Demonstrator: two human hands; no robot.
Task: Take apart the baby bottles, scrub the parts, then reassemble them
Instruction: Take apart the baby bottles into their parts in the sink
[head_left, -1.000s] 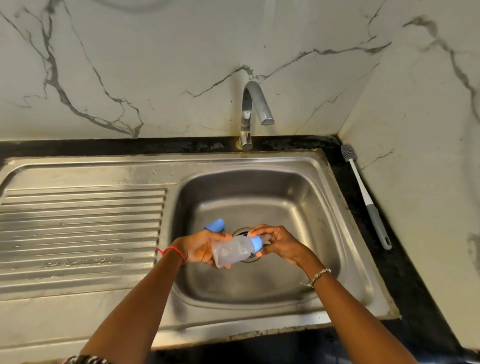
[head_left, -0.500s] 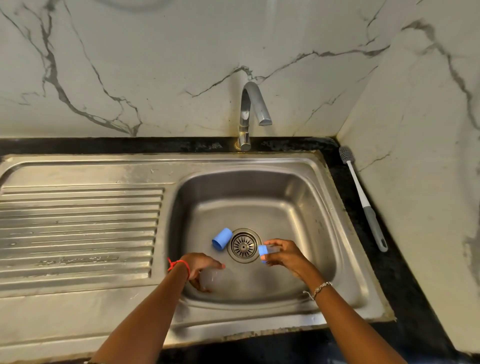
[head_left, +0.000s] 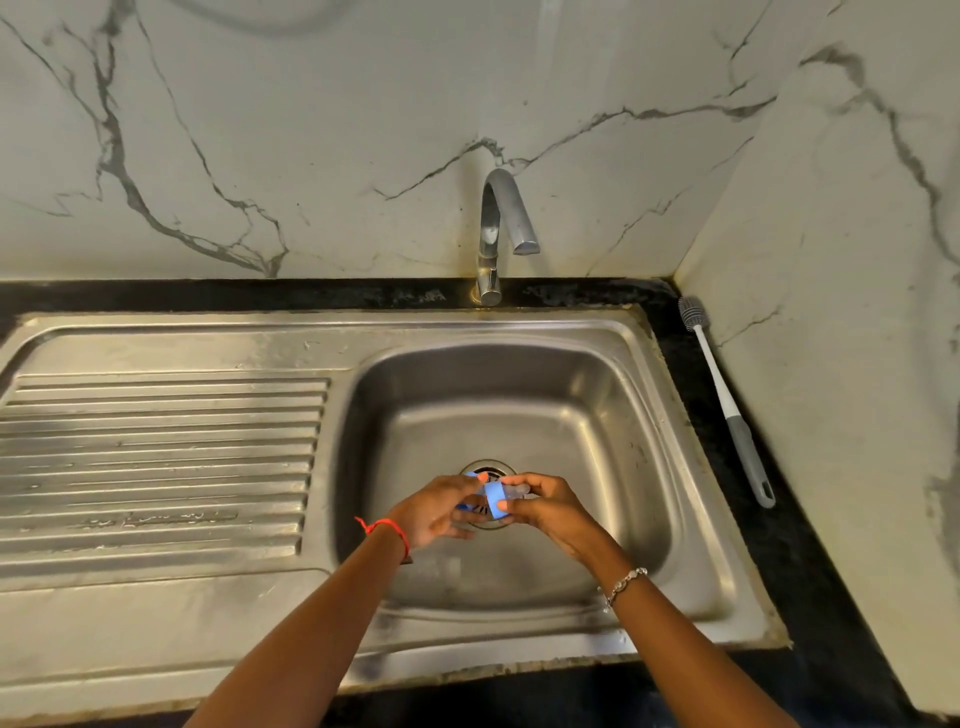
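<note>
The ribbed drainboard (head_left: 156, 457) lies at the left; over the sink (head_left: 649, 374) drain, the left hand (head_left: 436, 512) and right hand (head_left: 550, 506) meet, both pinching a blue collar (head_left: 493, 500) with a clear teat (head_left: 514, 491) between fingertips; far right, a bottle brush (head_left: 727, 405) rests on the black counter (head_left: 696, 384).

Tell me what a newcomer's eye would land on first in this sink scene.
First, the two hands meeting over the drain of the steel sink: the left hand and the right hand together grip a bright blue bottle ring with a clear teat on it. Next, the grey-and-white bottle brush lying unused on the dark counter to the right of the sink, along the marble wall. The tap stands at the back with no water running.
</note>
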